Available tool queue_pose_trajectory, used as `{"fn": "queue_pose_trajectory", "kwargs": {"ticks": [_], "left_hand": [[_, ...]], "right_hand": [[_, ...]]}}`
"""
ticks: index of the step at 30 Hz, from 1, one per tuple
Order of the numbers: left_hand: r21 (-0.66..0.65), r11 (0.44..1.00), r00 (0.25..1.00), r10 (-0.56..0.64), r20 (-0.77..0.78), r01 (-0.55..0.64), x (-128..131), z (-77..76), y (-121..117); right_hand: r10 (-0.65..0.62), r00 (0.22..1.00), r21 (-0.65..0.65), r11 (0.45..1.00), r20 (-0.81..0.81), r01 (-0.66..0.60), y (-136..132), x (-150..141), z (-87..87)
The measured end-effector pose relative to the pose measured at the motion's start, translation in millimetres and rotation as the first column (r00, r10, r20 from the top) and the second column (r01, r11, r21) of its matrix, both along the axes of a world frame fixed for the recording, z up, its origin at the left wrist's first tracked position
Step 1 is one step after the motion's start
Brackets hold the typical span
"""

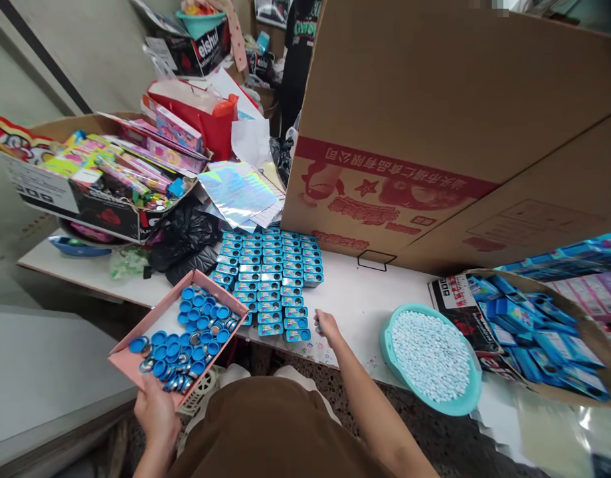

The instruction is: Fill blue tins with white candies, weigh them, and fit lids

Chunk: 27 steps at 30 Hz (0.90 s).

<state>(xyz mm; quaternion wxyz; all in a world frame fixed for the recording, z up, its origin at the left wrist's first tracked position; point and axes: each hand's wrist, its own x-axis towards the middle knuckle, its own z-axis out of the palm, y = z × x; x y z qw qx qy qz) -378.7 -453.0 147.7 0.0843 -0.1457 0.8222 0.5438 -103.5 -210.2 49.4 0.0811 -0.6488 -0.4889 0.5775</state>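
Note:
My left hand (157, 410) grips the near edge of a shallow pink box (127, 367), which is tilted at the table's front edge. Inside lie many small round blue caps (173, 348), some turned to show silvery undersides. Beside the box, rows of small blue packs (269, 305) with dark round spots stand close together on the white table. Just to the right of the front rows is my right hand (327, 326). Its fingers are curled together over the table, and whatever they may hold is too small to make out.
A turquoise basin (392, 358) of small white pieces stands at the right, beside a carton (462, 312) of blue packets. Tall cardboard boxes (410, 86) rise behind the table. At the left are a black plastic bag (188, 232) and a box (106, 216) of colourful goods.

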Motion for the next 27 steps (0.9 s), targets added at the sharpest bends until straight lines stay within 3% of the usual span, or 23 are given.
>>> {"fn": "queue_pose_trajectory", "kwargs": {"ticks": [3, 7, 12, 20, 23, 27], "left_hand": [[-0.044, 0.997, 0.996, 0.071, 0.046, -0.069, 2.3, -0.1, -0.3], [-0.008, 0.998, 0.997, 0.058, 0.06, -0.057, 3.5, -5.5, -0.3], [-0.036, 0.998, 0.998, 0.044, 0.046, -0.042, 2.7, -8.8, 0.9], [-0.021, 0.996, 0.994, 0.085, 0.074, -0.084, 7.6, 7.7, 12.2], [-0.05, 0.995, 0.993, 0.09, 0.08, -0.087, 4.4, 4.9, 10.8], [-0.026, 0.996, 0.993, 0.091, 0.078, -0.089, 1.1, -0.3, 9.5]], "right_hand": [[-0.08, 0.973, -0.073, 0.995, -0.215, 0.065, 3.5, 4.0, 12.6], [-0.133, 0.903, -0.144, 0.986, -0.409, 0.08, 8.9, 4.1, 25.1], [-0.327, 0.717, -0.363, 0.925, -0.616, 0.11, 10.4, 0.5, 22.5], [-0.487, 0.702, -0.477, 0.847, -0.52, 0.235, 9.5, -4.0, 9.9], [-0.512, 0.683, -0.524, 0.824, -0.521, 0.218, 12.1, -2.3, 10.9], [-0.492, 0.696, -0.513, 0.834, -0.523, 0.204, 13.3, -0.3, 12.7]]}}
